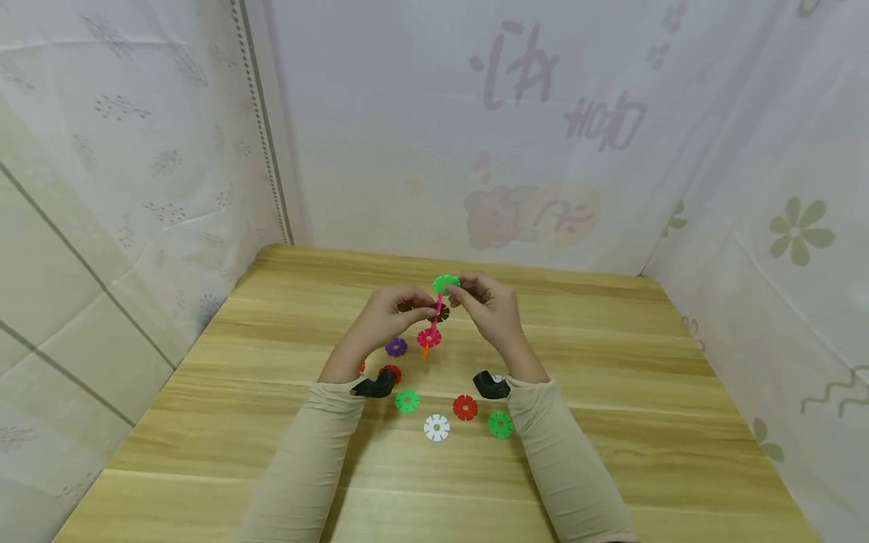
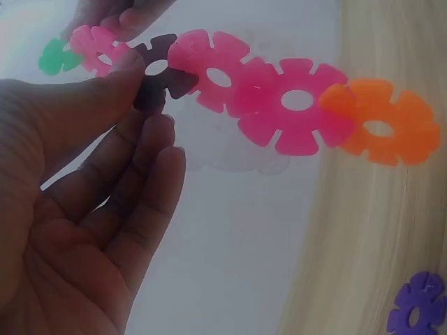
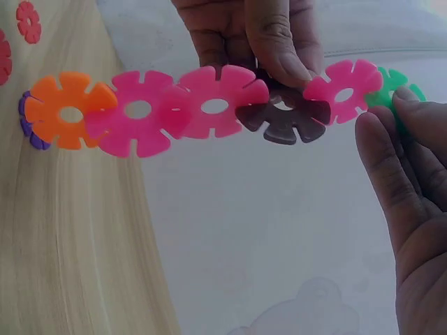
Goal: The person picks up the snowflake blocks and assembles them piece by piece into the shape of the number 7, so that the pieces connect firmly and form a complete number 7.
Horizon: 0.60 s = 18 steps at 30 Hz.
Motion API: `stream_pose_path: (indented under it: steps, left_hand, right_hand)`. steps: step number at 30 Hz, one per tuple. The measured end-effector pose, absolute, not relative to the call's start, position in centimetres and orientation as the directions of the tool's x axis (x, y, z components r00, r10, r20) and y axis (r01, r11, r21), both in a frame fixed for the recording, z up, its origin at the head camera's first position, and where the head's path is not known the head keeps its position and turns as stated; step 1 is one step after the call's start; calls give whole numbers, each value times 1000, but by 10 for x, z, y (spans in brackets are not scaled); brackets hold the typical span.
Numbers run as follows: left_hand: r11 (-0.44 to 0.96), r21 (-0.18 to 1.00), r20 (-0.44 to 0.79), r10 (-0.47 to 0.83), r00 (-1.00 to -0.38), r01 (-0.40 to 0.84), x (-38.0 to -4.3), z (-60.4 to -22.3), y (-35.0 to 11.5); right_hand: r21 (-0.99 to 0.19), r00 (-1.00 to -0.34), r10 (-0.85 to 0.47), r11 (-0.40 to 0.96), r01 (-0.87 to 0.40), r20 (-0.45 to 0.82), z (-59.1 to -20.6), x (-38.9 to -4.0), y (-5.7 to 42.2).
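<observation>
Disc chain (image 3: 199, 127) held up over the wooden table (image 1: 597, 452), pinched by both hands.
Head view: left hand (image 1: 396, 318) at chain's 9 o'clock, thumb and fingers clamped on dark brown disc (image 3: 283, 130); right hand (image 1: 493, 308) at 3 o'clock, clamped on green end disc (image 1: 444, 282). From dark brown: pink disc (image 3: 359, 80), then green toward 12; two pinks, then orange disc (image 2: 412, 137) toward 7. Can't tell if green is fully slotted. Loose purple disc (image 1: 390, 348) near orange, at its 9.

Purple disc (image 2: 429, 296): cropped at left wrist view's edge
Brown disc (image 3: 283, 129): partly behind left hand (image 1: 387, 317)
Pale piece (image 1: 498, 378): mostly behind black mount (image 1: 487, 385), perhaps a disc
</observation>
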<state>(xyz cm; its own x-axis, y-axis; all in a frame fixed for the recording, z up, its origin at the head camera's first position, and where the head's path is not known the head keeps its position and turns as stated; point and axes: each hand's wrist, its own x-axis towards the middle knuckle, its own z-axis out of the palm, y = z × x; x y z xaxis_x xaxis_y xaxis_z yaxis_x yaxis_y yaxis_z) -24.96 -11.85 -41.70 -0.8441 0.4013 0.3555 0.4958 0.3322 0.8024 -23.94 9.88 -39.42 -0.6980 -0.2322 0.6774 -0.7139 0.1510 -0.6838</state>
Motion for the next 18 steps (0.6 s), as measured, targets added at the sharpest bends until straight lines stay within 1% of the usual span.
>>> stream_pose_path:
  steps: [4, 8, 11, 13, 15, 16, 18]
  left_hand:
    - [343, 816, 331, 381, -863, 464, -249, -417, -120]
    - [362, 819, 331, 335, -882, 445, -249, -414, -123]
    - [354, 832, 340, 283, -897, 427, -249, -412, -129]
    - [352, 840, 344, 244, -907, 414, -250, -411, -134]
    - [353, 846, 344, 211, -915, 400, -251, -410, -140]
    - [356, 847, 345, 199, -917, 395, -251, -409, -143]
    - [373, 840, 356, 172, -918, 395, -252, -408, -150]
  right_hand:
    - [-678, -689, -244, 141, -721, 682, -390, -234, 97]
    - [-695, -701, -249, 126, -708, 669, -403, -247, 99]
    - [-728, -726, -262, 108, -677, 636, -419, -260, 101]
    - [-757, -747, -285, 100, -646, 600, -428, -265, 100]
    - [-787, -774, -327, 125, -605, 543, -438, -270, 98]
    - [-799, -786, -358, 150, -582, 505, -443, -272, 97]
    - [-802, -803, -433, 248, -543, 410, -453, -278, 91]
